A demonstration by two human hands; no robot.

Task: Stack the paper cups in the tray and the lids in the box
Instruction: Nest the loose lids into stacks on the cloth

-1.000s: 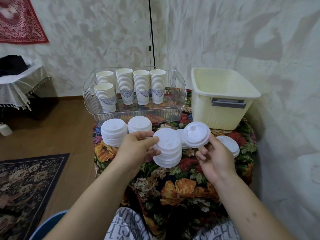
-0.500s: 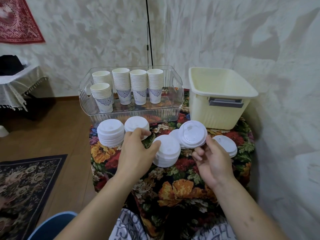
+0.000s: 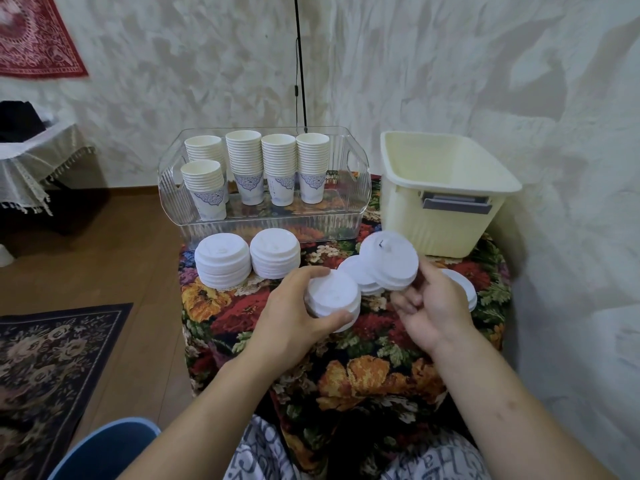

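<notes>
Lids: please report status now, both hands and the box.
Left hand grips a small lid stack. Right hand holds another stack, raised. Box shows no lids inside. Path to box looks clear.

The matt white plastic lids [image 3: 331, 295] gripped in the left hand [image 3: 290, 323] lie over a woven floral cloth [image 3: 367, 375], with a glossy, ribbed clear plastic tray [image 3: 270, 226] of paper cups [image 3: 277, 168] beyond and a smooth cream plastic box [image 3: 440, 216] to the right.
</notes>
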